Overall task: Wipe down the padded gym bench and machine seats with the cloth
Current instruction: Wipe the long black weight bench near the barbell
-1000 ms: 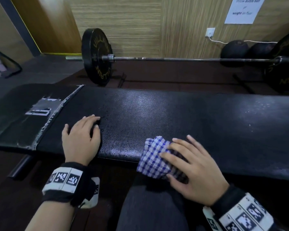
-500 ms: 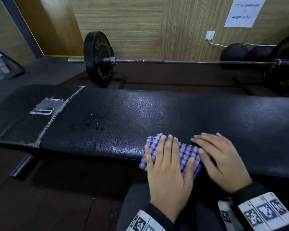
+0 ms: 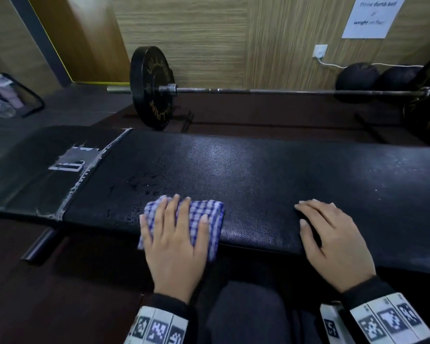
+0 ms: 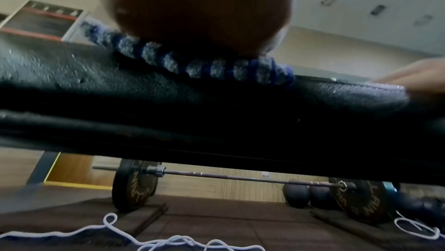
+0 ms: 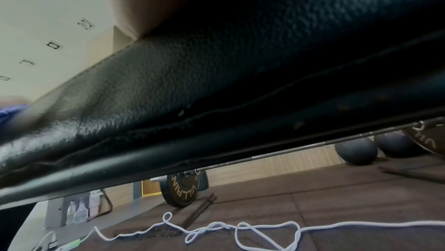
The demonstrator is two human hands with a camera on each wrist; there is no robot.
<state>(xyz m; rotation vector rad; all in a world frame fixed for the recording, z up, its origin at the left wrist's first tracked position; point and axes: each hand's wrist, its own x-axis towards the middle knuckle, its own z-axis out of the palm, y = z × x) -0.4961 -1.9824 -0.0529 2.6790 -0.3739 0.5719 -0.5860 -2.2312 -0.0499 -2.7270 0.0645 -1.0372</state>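
The long black padded bench (image 3: 258,170) runs across the head view in front of me. A blue-and-white checked cloth (image 3: 209,212) lies folded on its near edge. My left hand (image 3: 174,234) presses flat on the cloth with straight fingers. In the left wrist view the cloth (image 4: 216,66) shows squeezed between my palm and the bench pad (image 4: 168,102). My right hand (image 3: 333,234) rests flat on the bare pad to the right of the cloth, holding nothing. The right wrist view shows only the side of the bench (image 5: 240,83). Wet marks (image 3: 144,182) sit just beyond the cloth.
A taped seam (image 3: 85,177) joins the pad to the bench's left section. Behind the bench a barbell (image 3: 258,91) with a black plate (image 3: 152,88) lies on the floor, with two dark balls (image 3: 358,80) by the wall. A white cable (image 5: 240,230) trails under the bench.
The cloth passed from my right hand to my left, which slid it leftward along the near edge. My right hand moved right and now lies on the bare pad.
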